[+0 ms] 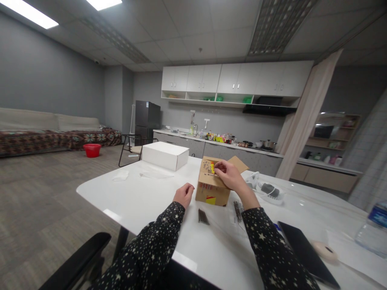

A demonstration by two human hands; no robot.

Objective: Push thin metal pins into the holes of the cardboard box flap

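Observation:
A brown cardboard box [212, 194] stands on the white table, its top dotted with small dark marks or holes and its flap [238, 164] raised at the back right. Over that top, my right hand [226, 174] pinches with thumb and fingertips near a yellow and red patch; what sits in the pinch is too small to name. My left hand [184, 195] is curled closed just left of the box, and its contents, if any, are hidden. In front of the box lies a bundle of thin dark sticks [203, 217]. More dark sticks in clear plastic [238, 211] lie beneath my right forearm.
A white box [165, 155] stands at the back left of the table [115, 197], near thin clear plastic [155, 175]. To the right are a white basket [270, 194] with cables, a black tablet [306, 251], a beige rounded object [324, 250] and a water bottle [373, 231].

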